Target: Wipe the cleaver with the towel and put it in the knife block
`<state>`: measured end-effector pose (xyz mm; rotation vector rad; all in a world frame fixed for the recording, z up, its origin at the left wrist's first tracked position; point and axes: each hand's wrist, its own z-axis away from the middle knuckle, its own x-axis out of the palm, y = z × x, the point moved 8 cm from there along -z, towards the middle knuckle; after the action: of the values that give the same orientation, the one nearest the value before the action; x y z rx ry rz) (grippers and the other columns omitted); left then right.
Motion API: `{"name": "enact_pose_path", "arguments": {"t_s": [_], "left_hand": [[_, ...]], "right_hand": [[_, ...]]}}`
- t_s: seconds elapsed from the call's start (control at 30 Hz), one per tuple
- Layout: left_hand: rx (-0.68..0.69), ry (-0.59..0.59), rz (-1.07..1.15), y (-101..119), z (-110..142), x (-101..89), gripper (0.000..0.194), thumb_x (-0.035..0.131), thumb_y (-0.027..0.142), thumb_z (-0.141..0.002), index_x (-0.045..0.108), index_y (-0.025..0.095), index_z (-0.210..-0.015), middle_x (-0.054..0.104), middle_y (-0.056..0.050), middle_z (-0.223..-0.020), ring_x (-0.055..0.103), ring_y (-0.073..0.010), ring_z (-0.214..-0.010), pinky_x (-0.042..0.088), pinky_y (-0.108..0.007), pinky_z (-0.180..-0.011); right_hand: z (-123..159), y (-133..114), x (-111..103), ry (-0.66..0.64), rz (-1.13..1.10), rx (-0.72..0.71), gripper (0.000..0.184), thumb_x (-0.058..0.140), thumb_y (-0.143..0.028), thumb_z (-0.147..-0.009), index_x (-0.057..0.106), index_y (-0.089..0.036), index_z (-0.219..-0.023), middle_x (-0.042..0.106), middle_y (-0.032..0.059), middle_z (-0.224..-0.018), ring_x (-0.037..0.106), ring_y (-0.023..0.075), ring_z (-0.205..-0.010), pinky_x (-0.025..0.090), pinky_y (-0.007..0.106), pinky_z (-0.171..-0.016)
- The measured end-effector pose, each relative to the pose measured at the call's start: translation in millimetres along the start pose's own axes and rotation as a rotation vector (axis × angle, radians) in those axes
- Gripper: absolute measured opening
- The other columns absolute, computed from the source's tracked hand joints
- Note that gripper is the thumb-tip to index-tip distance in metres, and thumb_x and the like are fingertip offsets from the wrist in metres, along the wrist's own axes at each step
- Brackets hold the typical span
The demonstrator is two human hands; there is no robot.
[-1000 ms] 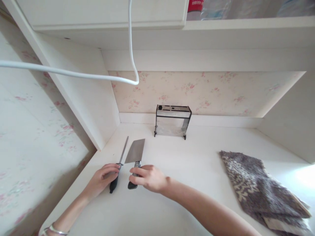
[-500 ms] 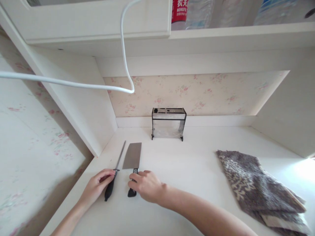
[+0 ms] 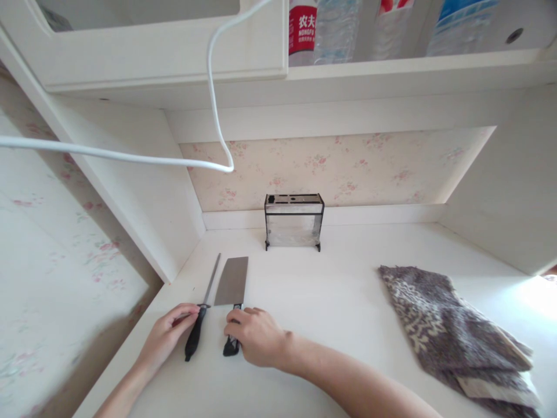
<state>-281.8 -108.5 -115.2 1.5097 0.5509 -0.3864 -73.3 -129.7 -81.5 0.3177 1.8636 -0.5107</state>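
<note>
A cleaver (image 3: 234, 281) with a broad grey blade and a black handle lies flat on the white tabletop, blade pointing away. My right hand (image 3: 259, 337) has its fingers curled over the cleaver's handle. Just left of it lies a sharpening steel (image 3: 194, 334), a thin grey rod with a black handle and a guard. The fingertips of my left hand (image 3: 167, 331) are closed together at the top of that handle, by the guard. Most of the steel's handle shows below them. The cleaver and the steel lie apart, roughly side by side.
A metal knife block (image 3: 293, 226) with a clear front and black frame stands near the back wall. A folded brown patterned towel (image 3: 452, 337) lies at the right. A white cable (image 3: 130, 155) hangs in front. Plastic bottles (image 3: 335, 29) stand on the upper shelf (image 3: 391, 68).
My left hand has slid off most of the steel's handle and now touches it at the guard. My right hand stays on the cleaver's handle. The view has tilted up slightly.
</note>
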Motion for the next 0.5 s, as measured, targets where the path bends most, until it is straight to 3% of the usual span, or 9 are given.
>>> {"name": "enact_pose_path", "arguments": {"t_s": [0.5], "left_hand": [[-0.023, 0.001, 0.013, -2.5, 0.6, 1.4, 0.03, 0.057, 0.048, -0.078, 0.066, 0.023, -0.092, 0.066, -0.004, -0.109, 0.057, -0.0239, -0.107, 0.039, -0.035, -0.099]], "right_hand": [[0.4, 4.2, 9.1, 0.003, -0.101, 0.054, 0.037, 0.049, -0.014, -0.072, 0.053, -0.022, -0.107, 0.053, 0.0011, -0.121, 0.053, 0.0183, -0.088, 0.045, 0.031, -0.077]]}}
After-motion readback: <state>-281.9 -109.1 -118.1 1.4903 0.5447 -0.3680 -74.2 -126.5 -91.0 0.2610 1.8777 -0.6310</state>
